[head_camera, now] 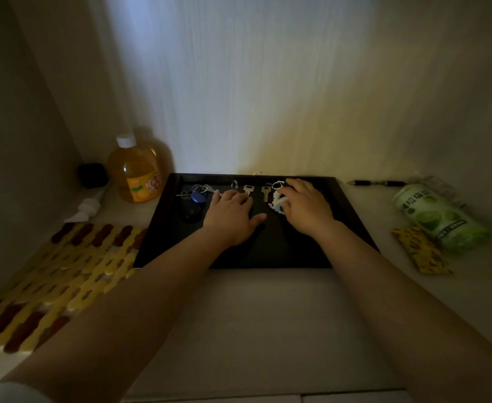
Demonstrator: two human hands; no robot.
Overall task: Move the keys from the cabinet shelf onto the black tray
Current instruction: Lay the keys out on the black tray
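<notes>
**2 hands over the black tray**

I see the keys [247,189] lying along the far side of the black tray [352,216]. My left hand [230,213] rests flat, fingers relaxed; my right hand [305,207] curls onto a white keychain [276,203]. The dim light blurs the labels on the orange bottle [135,173] and green roll [439,219].

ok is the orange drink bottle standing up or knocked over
Upright. The orange drink bottle stands on its base in the back left corner of the shelf, white cap on top, just left of the black tray.
</notes>
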